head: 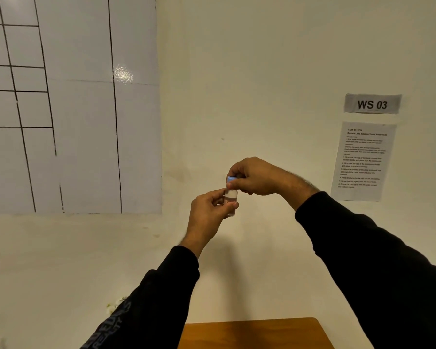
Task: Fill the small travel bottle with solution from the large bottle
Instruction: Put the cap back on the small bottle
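Note:
I hold a small clear travel bottle (230, 196) upright in the air in front of the wall, well above the table. My left hand (208, 214) grips its body from the left and below. My right hand (256, 176) comes in from the right, and its fingertips pinch the light blue cap (231, 179) that sits on top of the bottle. Whether the cap is tight or loose cannot be told. The large bottle is not in view.
A wooden table top (254, 333) shows at the bottom edge. On the cream wall hang a "WS 03" label (372, 104) and a printed instruction sheet (363, 161). A white tiled panel (71, 104) covers the wall at the left.

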